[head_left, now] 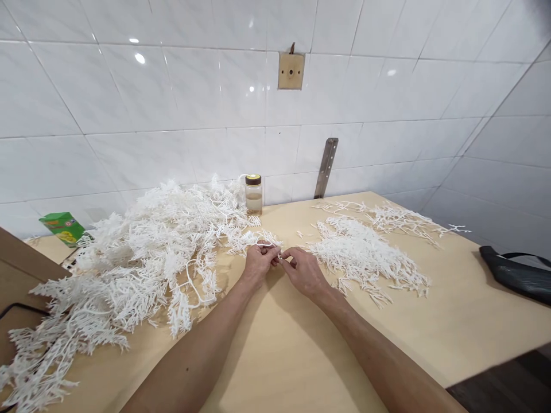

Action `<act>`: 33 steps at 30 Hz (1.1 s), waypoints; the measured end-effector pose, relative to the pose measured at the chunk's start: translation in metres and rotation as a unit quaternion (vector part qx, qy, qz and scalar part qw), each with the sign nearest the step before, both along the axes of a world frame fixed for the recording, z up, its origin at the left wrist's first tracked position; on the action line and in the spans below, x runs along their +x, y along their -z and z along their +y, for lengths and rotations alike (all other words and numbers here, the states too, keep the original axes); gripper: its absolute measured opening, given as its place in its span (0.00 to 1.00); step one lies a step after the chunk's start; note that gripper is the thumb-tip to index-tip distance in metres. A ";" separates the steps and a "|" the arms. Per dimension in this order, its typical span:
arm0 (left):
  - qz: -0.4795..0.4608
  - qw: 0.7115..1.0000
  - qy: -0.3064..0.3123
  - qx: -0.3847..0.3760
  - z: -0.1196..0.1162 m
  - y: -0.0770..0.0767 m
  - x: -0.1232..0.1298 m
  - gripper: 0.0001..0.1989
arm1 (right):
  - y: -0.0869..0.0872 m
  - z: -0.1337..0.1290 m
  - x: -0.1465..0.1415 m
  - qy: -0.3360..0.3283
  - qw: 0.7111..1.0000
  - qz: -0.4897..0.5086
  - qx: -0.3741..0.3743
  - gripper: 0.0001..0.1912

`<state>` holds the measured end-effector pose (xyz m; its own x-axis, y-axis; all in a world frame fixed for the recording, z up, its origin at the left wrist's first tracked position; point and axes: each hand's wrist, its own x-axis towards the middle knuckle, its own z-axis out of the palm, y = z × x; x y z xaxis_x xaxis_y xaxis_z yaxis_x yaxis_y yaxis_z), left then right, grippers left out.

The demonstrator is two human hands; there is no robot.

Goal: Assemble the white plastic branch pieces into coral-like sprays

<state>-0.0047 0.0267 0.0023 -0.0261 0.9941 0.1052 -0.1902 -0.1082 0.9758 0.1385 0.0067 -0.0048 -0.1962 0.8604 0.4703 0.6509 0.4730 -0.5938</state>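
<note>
My left hand (259,263) is closed on a white plastic branch (266,243), whose leafy sprigs stretch back and to the left. Close beside it, my right hand (303,271) pinches at the branch's near end with thumb and forefinger; the exact bit between the fingertips is too small to make out. To the left spreads a large heap of white plastic foliage branches (150,258). On the right lies a pile of small loose white sprigs (365,252). Behind that pile are bare white stems (400,219).
A jar with a dark lid (253,195) stands at the wall behind the heap. A green box (62,228) sits at far left near a brown cardboard panel (26,269). A metal bracket (326,168) leans on the tiled wall. A black bag (516,272) lies at the right edge.
</note>
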 end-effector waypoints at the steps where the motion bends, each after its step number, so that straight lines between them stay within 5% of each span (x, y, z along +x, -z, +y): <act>1: 0.002 1.000 0.001 -0.002 0.000 0.000 0.000 0.14 | 0.000 0.000 0.000 0.003 1.000 0.003 0.004 0.04; 10: -0.001 0.998 -0.056 -0.012 0.001 0.008 0.008 0.13 | -0.003 -0.005 -0.009 -0.007 0.999 -0.041 0.028 0.07; 16: -0.019 0.995 -0.096 0.007 0.006 0.005 -0.003 0.14 | 0.000 -0.010 -0.011 -0.002 0.996 -0.054 -0.073 0.07; 26: -0.093 0.984 0.150 -0.036 0.002 -0.006 -0.015 0.11 | -0.015 0.009 0.048 0.184 0.982 -0.036 -0.016 0.10; 29: -0.100 0.976 0.186 -0.059 -0.003 -0.009 -0.012 0.08 | -0.021 0.006 0.044 0.137 0.978 0.079 -0.136 0.08; 33: -0.122 0.967 0.213 -0.070 -0.011 -0.011 -0.007 0.07 | -0.021 0.003 0.030 0.028 0.930 0.222 -0.291 0.22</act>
<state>-0.0121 0.0159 0.0129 0.3815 0.9243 0.0114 -0.4156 0.1604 0.8953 0.1687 0.0101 0.0162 -0.0410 0.9977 -0.0542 0.2942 -0.0398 -0.9549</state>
